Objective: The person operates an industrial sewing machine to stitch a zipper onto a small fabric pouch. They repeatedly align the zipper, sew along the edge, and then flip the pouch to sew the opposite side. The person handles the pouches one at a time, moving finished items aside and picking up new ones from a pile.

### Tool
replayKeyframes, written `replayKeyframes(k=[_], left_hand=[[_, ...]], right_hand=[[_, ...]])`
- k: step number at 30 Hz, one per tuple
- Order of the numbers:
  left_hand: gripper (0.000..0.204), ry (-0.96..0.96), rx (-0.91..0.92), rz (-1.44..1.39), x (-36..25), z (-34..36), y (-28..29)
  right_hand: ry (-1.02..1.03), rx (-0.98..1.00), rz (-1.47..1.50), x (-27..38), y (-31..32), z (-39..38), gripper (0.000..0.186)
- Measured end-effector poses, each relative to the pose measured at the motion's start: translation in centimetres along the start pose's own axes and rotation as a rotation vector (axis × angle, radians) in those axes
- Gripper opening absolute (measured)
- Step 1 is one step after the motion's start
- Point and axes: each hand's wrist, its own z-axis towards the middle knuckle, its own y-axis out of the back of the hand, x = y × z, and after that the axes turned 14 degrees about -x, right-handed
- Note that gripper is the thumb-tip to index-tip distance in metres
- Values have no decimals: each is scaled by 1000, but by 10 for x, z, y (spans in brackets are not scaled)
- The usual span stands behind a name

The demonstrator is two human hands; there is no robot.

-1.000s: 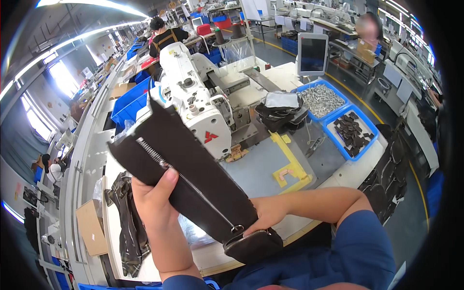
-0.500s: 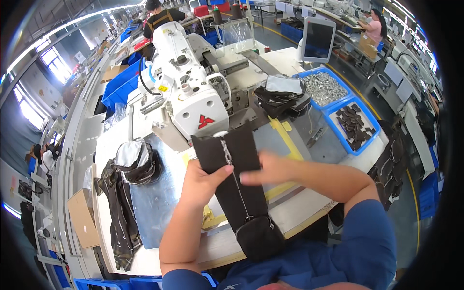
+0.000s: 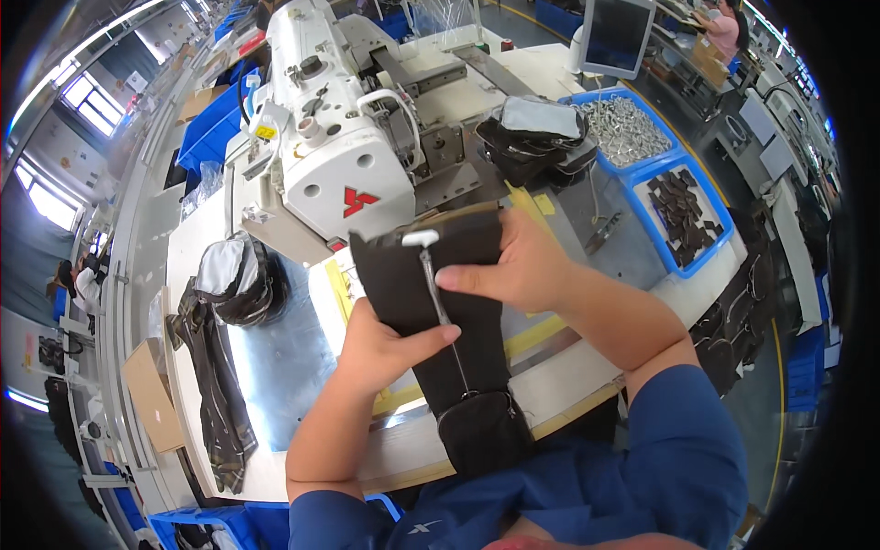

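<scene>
Big workroom all around, and a white surface [image 3: 568,394] right in front with a white sewing machine [image 3: 348,174] on its far side. On the right are blue trays [image 3: 643,171] with shiny metal bits [image 3: 628,128] and small dark bits [image 3: 683,215]. On the left sits a dark bundle [image 3: 238,275] by some striped cloth [image 3: 215,394]. Above the near part of the surface, in the middle, is a long black cloth piece [image 3: 394,284] with a zipper [image 3: 443,307] down it and a pouch [image 3: 481,435] at its near end. A second ago the right hand [image 3: 532,266] was down by the pouch; now it has gone up to the far end. Its fingers are pinched on the right edge, thumb on top. The left hand [image 3: 380,353] has its fingers pinched on the left edge, its thumb by the zipper. So the far part looks well held, and no hand is on the pouch now.
</scene>
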Motion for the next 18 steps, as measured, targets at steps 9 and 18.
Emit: replayKeyframes(k=[9,18], left_hand=[[31,-370,-24,256,3,-11,2],[42,-687,92,403,4,-16,1]], right_hand=[[-75,223,145,21,17,-7,41],[-364,35,4,31,11,-26,78]])
